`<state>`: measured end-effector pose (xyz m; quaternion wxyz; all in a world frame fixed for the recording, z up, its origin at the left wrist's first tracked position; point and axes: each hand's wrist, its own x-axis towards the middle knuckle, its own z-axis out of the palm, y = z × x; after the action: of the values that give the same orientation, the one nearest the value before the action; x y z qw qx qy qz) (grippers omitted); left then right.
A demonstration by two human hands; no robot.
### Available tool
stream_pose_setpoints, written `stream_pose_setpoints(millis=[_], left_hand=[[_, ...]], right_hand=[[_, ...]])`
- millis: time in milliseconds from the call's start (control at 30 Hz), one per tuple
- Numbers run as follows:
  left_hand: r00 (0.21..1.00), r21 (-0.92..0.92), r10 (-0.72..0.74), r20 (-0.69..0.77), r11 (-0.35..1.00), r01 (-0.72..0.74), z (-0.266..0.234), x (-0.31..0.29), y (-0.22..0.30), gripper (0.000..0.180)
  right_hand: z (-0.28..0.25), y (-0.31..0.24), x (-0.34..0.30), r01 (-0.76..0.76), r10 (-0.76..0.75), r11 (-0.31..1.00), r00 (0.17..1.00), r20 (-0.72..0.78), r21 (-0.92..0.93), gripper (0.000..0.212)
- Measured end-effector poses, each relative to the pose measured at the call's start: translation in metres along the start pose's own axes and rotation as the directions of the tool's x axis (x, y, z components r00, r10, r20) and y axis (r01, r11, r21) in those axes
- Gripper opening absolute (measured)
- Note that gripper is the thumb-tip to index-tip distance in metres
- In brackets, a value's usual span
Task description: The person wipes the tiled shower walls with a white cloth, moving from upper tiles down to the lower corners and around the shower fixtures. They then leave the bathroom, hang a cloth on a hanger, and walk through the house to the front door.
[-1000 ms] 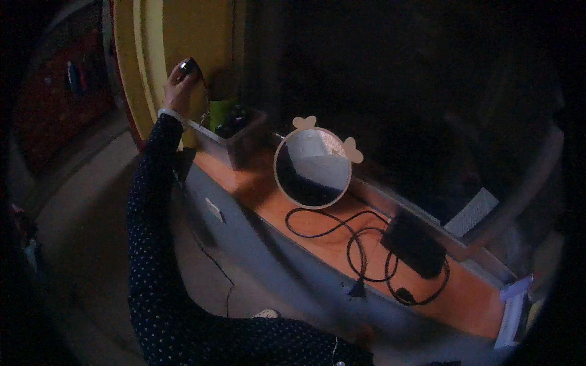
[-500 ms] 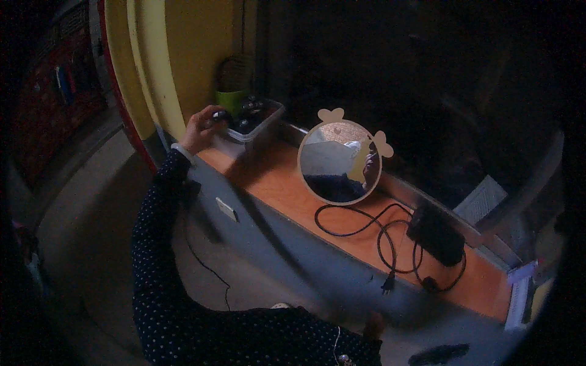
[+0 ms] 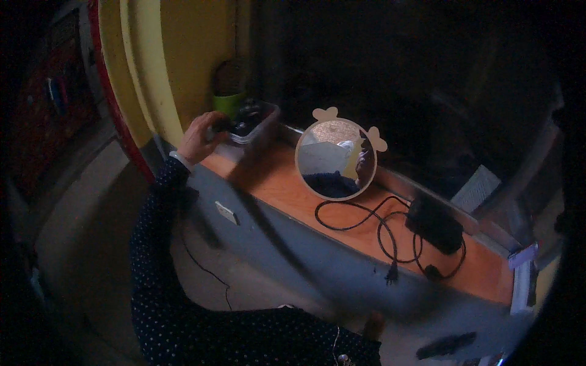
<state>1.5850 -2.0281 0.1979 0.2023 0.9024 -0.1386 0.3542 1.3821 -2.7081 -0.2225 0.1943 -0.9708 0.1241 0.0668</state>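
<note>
My left hand (image 3: 198, 139) reaches to the near left end of the clear plastic box (image 3: 259, 131), its fingers closed round a small dark, rounded thing (image 3: 220, 126). The kind of thing does not show. Dark, shiny items (image 3: 247, 114) fill the box. Behind the box stands a green pot (image 3: 228, 102). Low in the picture, in front of the ledge, my right hand (image 3: 373, 326) is dim and partly hidden by the sleeve, so its fingers cannot be made out.
On the wooden ledge (image 3: 274, 177) a round mirror (image 3: 336, 160) with two bows stands upright. To its right lie a black cable (image 3: 348, 227) in loops and a black boxy thing (image 3: 434, 227). A wall socket (image 3: 226, 212) sits below the ledge. A yellow wall (image 3: 195, 61) rises at left.
My left hand has turned a little, so the dark thing in its fingers shows less. The whole view has shifted slightly. My right hand stays low.
</note>
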Motion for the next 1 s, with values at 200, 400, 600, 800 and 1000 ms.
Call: stream_pose_setpoints(millis=[200, 400, 600, 800, 1000], left_hand=[[0.983, 0.000, -0.049, -0.178, 0.999, 0.050, 0.010, -0.004, 0.007, 0.045], [0.827, -0.168, -0.164, -0.538, 0.982, 0.086, 0.066, -0.085, 0.116, 0.028], [0.948, -0.722, -0.243, 0.204, 0.617, 0.313, 0.266, -0.264, 0.431, 0.021], [0.466, -0.816, 0.676, 0.571, 0.408, 0.409, 0.405, -0.422, 0.762, 0.023], [0.031, -0.868, 0.918, 0.395, 0.362, 0.340, 0.469, -0.494, 0.995, 0.030]], right_hand=[[0.007, 0.031, -0.015, 0.005, -0.004, 1.000, 0.996, -0.088, 0.014, 0.038], [-0.011, 0.110, -0.048, 0.051, -0.048, 0.999, 0.973, -0.227, 0.008, 0.037], [-0.030, 0.264, -0.191, -0.009, -0.042, 0.989, 0.939, -0.340, -0.148, 0.036], [-0.071, 0.384, -0.353, -0.290, 0.324, 0.946, 0.812, -0.485, 0.147, 0.024], [-0.125, 0.533, -0.459, -0.420, 0.811, 0.585, 0.286, -0.511, 0.694, 0.030]])
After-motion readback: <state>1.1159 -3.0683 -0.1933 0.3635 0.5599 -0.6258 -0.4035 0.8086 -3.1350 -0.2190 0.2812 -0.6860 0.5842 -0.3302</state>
